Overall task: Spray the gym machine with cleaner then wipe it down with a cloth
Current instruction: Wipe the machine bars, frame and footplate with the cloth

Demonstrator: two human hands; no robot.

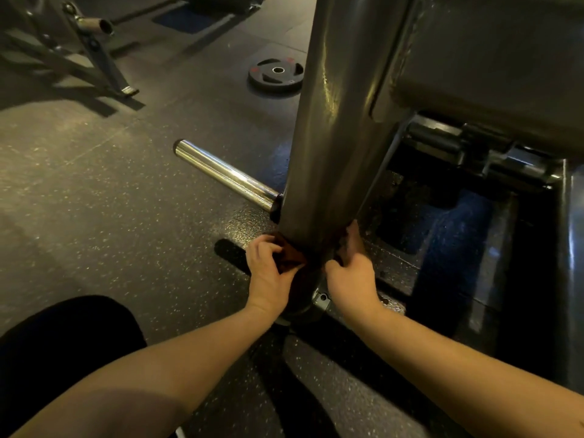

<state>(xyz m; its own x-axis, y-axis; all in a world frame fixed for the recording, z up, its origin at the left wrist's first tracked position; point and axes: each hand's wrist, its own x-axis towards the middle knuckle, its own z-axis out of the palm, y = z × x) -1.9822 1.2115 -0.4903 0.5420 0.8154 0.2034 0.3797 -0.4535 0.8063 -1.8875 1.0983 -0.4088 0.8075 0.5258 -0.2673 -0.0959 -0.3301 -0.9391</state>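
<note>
As both arms reach forward, the hands meet at the foot of the machine's thick grey post [335, 121], which stands in the middle and rises toward 12 o'clock. A dark red-brown cloth [290, 258] is wrapped around the post low down, just above its base.

The left hand [268, 273] is on the 9 o'clock side of the post. Its fingers are curled and they grip one end of the cloth, which bunches under the knuckles. The right hand [350, 273] is on the 3 o'clock side and touches the post. Its thumb and fingers close on the other end of the cloth, but that end is dark and only a small part of it shows. The two hands are near each other, with the post between them.

Between the wrists, at 6 o'clock from the cloth, a small metal bracket [320, 300] with a bolt sits at the base. A chrome peg [221, 173] sticks out from the post toward 10 o'clock, a little above the left hand.

Farther away, at 11 o'clock, a black plate [275, 75] lies flat on the speckled floor [94, 184], just beside the post. At 2 o'clock a dark pad [489, 74] of the machine hangs over some black metal parts. At 10 o'clock, well apart, stands the slanted frame [79, 52] of another machine. At 8 o'clock the person's knee [63, 343], in black cloth, is close to the left forearm.
</note>
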